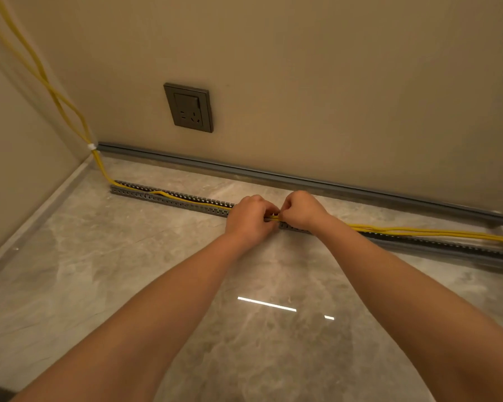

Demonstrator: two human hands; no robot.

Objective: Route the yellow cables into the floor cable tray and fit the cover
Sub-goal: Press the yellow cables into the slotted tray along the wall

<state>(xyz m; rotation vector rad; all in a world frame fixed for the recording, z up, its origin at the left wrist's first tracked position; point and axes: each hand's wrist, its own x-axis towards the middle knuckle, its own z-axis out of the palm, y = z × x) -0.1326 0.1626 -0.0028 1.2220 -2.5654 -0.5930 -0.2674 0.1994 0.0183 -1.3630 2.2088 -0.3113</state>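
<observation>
- Pressing the yellow cables (418, 231) down into the floor cable tray (169, 198), the left hand (249, 217) and right hand (301, 211) are curling shut on the bundle, knuckles nearly touching
- Left of the hands the cables are lying seated; right of them they are riding above the tray
- Next is likely working rightward, seating the slack
- The cover (273, 175) is waiting beyond the hands, along the wall

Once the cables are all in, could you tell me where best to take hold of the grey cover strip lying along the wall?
Probably near the middle of the cover strip, from above on its floor side. It is long, thin and lies flat against the wall, so end grips would likely let it sag.
</observation>
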